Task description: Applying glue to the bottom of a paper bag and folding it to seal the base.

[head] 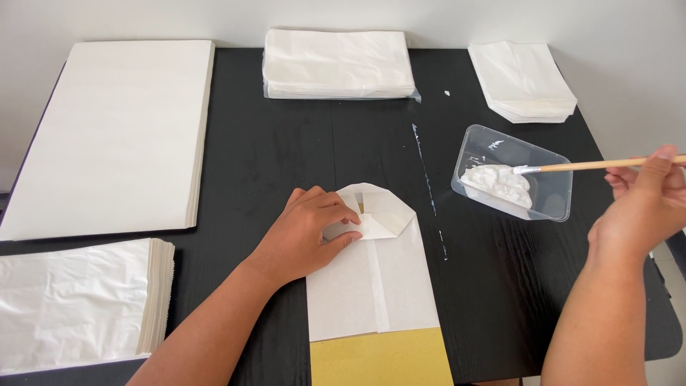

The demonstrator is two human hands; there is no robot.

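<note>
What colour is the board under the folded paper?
Yellow; the board shows best in the head view, below the folded paper.

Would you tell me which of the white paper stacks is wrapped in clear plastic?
The stack at the back centre: clear film shows along its edges, while the other stacks lie bare.

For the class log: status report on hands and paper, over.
Left hand pins folded paper bag. Right hand holds brush, tip in glue tub. Nothing between.
</note>
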